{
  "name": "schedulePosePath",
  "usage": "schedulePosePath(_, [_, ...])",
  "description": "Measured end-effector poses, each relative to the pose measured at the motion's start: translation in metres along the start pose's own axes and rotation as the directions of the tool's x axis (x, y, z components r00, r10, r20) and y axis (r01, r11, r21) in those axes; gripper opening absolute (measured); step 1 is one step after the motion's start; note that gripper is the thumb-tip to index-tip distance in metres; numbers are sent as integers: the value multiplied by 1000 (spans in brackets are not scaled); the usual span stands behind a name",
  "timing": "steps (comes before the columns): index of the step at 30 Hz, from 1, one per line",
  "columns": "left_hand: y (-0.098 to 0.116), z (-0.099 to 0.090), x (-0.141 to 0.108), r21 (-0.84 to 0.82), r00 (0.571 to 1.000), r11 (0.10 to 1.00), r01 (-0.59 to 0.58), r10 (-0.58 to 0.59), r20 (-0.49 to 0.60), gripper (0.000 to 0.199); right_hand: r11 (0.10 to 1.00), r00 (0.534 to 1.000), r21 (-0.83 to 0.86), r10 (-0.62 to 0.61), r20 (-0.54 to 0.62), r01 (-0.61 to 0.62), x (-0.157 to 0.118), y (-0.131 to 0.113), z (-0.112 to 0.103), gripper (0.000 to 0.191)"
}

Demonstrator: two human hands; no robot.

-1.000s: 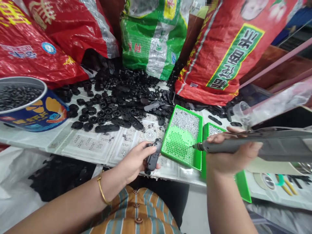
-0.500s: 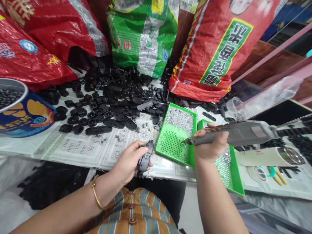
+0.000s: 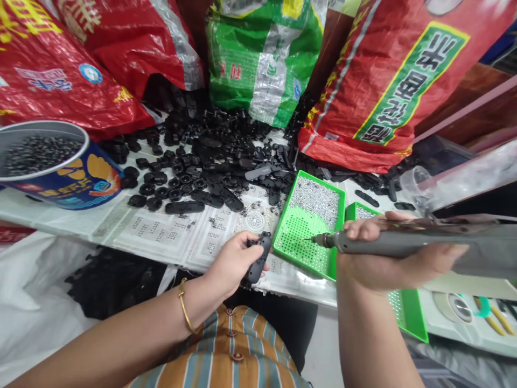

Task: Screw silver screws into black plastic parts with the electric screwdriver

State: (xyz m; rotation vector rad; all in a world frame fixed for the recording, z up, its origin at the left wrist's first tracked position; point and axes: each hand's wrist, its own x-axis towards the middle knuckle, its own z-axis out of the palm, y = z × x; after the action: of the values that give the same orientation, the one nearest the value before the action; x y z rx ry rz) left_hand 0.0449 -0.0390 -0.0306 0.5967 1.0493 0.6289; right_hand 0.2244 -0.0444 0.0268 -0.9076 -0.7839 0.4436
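Between thumb and fingers, my left hand [image 3: 238, 261] grips a long black plastic part [image 3: 259, 258] with rounded ends, held near the table's front edge. My right hand [image 3: 379, 253] is wrapped round a grey electric screwdriver [image 3: 420, 249], which lies nearly level and points left. Its thin bit hangs above the perforated green tray [image 3: 283, 249]. Small silvery screws [image 3: 317, 199] fill the far end of that tray. A second green tray [image 3: 418, 323], partly hidden by my right hand and wrist, stands to its right and also holds screws.
Black plastic parts [image 3: 177, 186] lie heaped across the table's middle and back. A blue tub [image 3: 89, 178] of small dark pieces stands left. Behind are a green bag [image 3: 238, 64] and red bags [image 3: 343, 102]. Tape [image 3: 450, 307] and yellow-handled pliers [image 3: 498, 320] lie at right.
The screwdriver has come closer to the camera, its bit still over the green tray. The black part in my left hand has turned a little. The whole view has shifted left.
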Motion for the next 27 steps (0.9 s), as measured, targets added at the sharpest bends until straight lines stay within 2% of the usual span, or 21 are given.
schedulePosePath(4, [-2,-1,2,16,1000,1000,-8,8,12,14,995,990,64,71,120,-79,-17,-9,29,45])
schedulePosePath(9, [-5,-2,3,-27,999,999,-24,25,21,16,985,977,88,134,163,-150,-27,-3,49,44])
schedulePosePath(16, [-2,0,2,-51,1000,999,-10,11,14,15,977,972,93,176,156,-192,-28,3,55,44])
schedulePosePath(27, [-3,-1,3,-45,999,999,-4,6,33,16,980,973,80,168,160,-183,-31,8,56,43])
